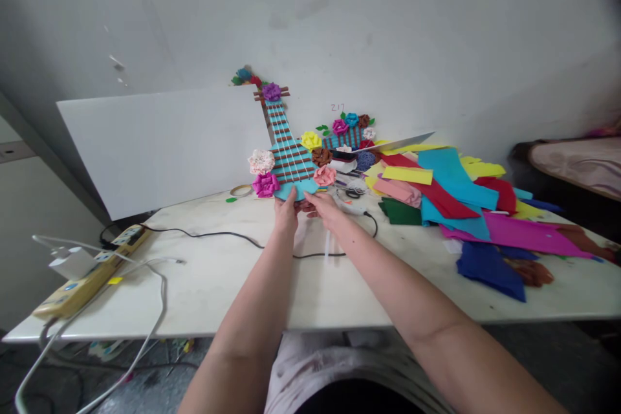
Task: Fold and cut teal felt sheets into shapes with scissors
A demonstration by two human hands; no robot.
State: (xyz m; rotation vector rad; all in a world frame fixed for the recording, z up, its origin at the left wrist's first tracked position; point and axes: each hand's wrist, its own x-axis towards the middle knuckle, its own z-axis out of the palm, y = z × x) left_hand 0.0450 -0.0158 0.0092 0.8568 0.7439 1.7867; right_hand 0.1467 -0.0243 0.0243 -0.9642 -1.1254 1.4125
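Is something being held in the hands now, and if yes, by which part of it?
The blue guitar-shaped craft is held by its rounded lower edge, with the left hand and right hand side by side.

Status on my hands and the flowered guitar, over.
Left fingers and right fingers holding guitar by lower end. Neck up, leaning left. Black cable under both forearms.

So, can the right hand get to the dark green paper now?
Probably, if the right hand lets go of the turquoise guitar. The dark green paper lies to its right; the white tool and black cord between look low enough to reach over.
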